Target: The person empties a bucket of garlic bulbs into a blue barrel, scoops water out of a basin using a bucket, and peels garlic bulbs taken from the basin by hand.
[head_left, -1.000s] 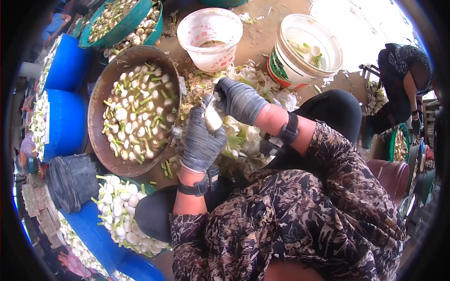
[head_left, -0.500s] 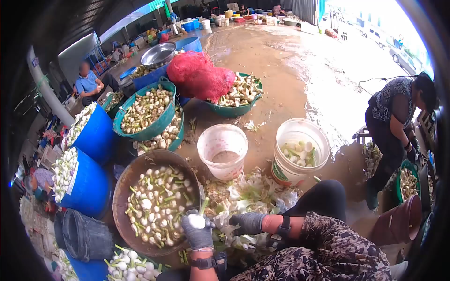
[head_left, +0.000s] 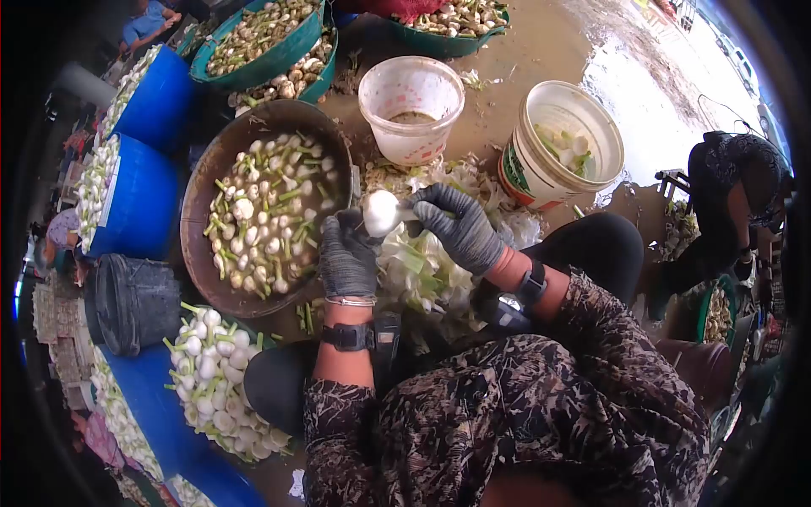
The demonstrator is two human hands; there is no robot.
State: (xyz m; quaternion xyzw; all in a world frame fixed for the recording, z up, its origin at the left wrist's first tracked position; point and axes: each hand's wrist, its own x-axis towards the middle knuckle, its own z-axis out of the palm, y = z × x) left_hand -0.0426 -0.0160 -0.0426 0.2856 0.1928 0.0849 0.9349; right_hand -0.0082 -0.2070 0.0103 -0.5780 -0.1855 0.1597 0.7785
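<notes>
A white garlic bulb [head_left: 381,213] is between my two gloved hands, above a heap of peeled skins [head_left: 422,264]. My left hand [head_left: 348,260] is closed, its curled fingers against the bulb's left side. From the other side my right hand [head_left: 460,226] pinches the stem end of the same bulb; its fingertips partly hide the stem. Left of the hands stands a wide brown tub [head_left: 196,245] of garlic bulbs in murky water. A pile of cleaned white garlic [head_left: 215,372] lies at the lower left.
Two white buckets, one with red marks [head_left: 414,139] and one with pale pieces inside [head_left: 528,160], stand beyond the skins. Blue barrels [head_left: 139,198] of garlic and a black bucket [head_left: 139,300] line the left. Another person [head_left: 743,182] bends at the right.
My view has tilted down. My left hand has lifted the garlic bulb, and my right hand has come up from the skins to take its stem end.
</notes>
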